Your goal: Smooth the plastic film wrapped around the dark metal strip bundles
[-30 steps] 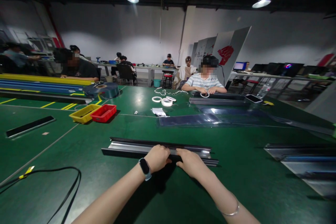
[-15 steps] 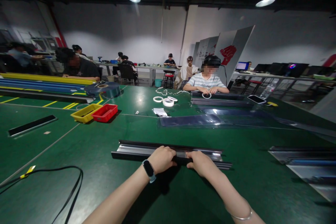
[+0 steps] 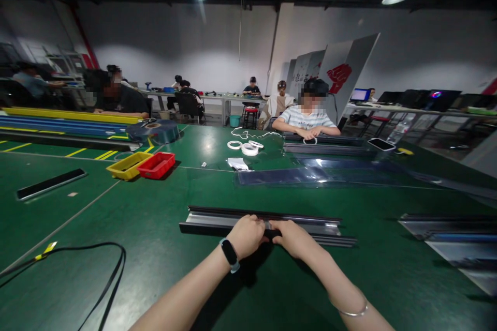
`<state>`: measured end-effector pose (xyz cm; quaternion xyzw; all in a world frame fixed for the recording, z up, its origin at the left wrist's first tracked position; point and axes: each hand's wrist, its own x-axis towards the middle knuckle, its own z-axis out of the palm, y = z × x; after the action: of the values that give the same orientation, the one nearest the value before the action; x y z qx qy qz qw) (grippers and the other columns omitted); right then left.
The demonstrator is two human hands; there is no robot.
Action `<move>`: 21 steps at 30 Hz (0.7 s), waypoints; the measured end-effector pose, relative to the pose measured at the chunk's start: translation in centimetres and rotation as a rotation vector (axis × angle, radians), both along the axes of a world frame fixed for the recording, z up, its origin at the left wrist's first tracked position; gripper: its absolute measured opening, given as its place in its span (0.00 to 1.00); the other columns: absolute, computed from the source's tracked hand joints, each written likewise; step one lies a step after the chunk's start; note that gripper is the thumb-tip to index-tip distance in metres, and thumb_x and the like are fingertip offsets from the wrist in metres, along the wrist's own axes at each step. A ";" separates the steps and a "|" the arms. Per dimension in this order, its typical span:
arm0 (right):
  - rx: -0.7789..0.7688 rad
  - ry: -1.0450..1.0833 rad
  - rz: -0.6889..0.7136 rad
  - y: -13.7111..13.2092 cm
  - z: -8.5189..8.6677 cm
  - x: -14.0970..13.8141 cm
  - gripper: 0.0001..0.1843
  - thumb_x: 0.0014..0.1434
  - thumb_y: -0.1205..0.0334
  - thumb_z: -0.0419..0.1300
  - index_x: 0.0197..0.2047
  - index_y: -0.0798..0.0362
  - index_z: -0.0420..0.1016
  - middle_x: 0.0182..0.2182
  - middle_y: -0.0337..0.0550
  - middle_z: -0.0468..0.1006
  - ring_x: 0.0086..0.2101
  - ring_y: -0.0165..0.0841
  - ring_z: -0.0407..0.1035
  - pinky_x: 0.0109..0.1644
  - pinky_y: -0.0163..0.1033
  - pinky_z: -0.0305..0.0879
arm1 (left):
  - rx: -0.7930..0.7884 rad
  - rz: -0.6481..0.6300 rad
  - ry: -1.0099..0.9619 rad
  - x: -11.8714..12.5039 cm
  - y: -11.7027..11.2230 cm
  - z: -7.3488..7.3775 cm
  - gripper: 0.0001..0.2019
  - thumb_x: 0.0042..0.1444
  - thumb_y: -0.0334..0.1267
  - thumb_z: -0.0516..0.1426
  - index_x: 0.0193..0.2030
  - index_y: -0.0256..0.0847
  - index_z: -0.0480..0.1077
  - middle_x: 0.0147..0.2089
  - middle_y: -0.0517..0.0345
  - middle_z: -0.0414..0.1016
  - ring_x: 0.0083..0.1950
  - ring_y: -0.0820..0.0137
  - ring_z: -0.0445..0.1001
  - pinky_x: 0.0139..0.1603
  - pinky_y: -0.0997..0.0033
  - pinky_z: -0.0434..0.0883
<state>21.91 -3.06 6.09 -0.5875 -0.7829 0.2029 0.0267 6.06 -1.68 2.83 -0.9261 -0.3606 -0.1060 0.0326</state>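
A black metal channel profile [image 3: 212, 222] with a silvery inside lies crosswise in front of me on the green table [image 3: 147, 269]. My left hand [image 3: 248, 235], with a watch band on its wrist, is closed around the near edge just left of the profile's middle. Close to it, my right hand [image 3: 291, 238] grips the same near edge, thumb and fingers bent over it. The fingertips of both hands are partly hidden inside and under the profile.
Beyond the profile lie clear plastic strips [image 3: 279, 176] and white tape rolls [image 3: 249, 149]. Yellow [image 3: 128, 166] and red trays [image 3: 157, 166] stand left. More profiles [image 3: 446, 240] lie right; a black strap [image 3: 112, 269] lies near left. A co-worker [image 3: 308, 114] sits opposite.
The profile has shifted to the right along the table, with both hands still on it. My left hand has moved right and sits nearer my right hand.
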 end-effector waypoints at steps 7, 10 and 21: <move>-0.011 -0.094 -0.050 0.5 -0.2 1.4 0.14 0.45 0.64 0.59 0.39 0.47 0.72 0.37 0.42 0.75 0.41 0.36 0.67 0.40 0.34 0.59 | -0.048 0.022 -0.016 -0.6 -0.1 0.4 0.11 0.50 0.42 0.55 0.37 0.37 0.64 0.36 0.53 0.72 0.40 0.65 0.69 0.41 0.67 0.64; 0.008 -0.170 -0.085 0.3 0.0 1.6 0.14 0.45 0.65 0.58 0.38 0.48 0.71 0.36 0.43 0.75 0.39 0.37 0.69 0.38 0.36 0.60 | -0.064 0.036 0.019 -0.8 0.0 0.5 0.12 0.49 0.42 0.56 0.37 0.36 0.65 0.37 0.52 0.72 0.41 0.64 0.69 0.42 0.66 0.64; 0.073 0.073 0.082 -0.3 -0.4 0.2 0.23 0.47 0.66 0.57 0.48 0.44 0.67 0.47 0.38 0.70 0.49 0.34 0.62 0.51 0.36 0.54 | -0.097 0.072 0.019 -0.8 -0.2 0.4 0.10 0.53 0.40 0.52 0.38 0.35 0.65 0.38 0.48 0.71 0.41 0.62 0.70 0.41 0.65 0.66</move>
<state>22.12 -3.40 5.73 -0.5457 -0.8117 0.1963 0.0684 5.22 -1.85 3.22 -0.9141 -0.3978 -0.0786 -0.0050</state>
